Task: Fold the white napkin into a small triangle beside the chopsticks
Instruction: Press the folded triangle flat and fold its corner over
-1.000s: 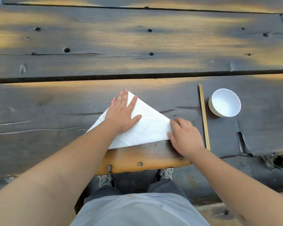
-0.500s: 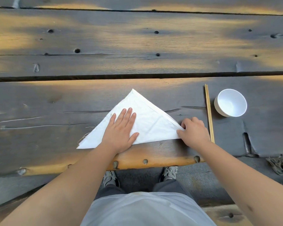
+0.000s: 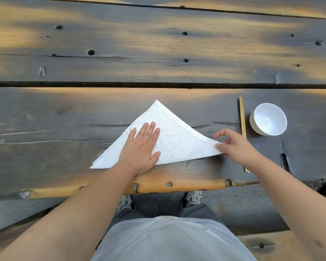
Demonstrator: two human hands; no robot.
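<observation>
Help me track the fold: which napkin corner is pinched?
The right corner, pinched by the right hand; the top and left corners lie free.

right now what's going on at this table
A person is folding a white napkin on a dark wooden table. It already lies as a large triangle, pointing away from them. The left hand presses flat on it, while the right hand pinches its right corner, lifted slightly. A pair of chopsticks lies just right of the napkin, with a white bowl beyond them. The smaller fold is not yet made.
</observation>
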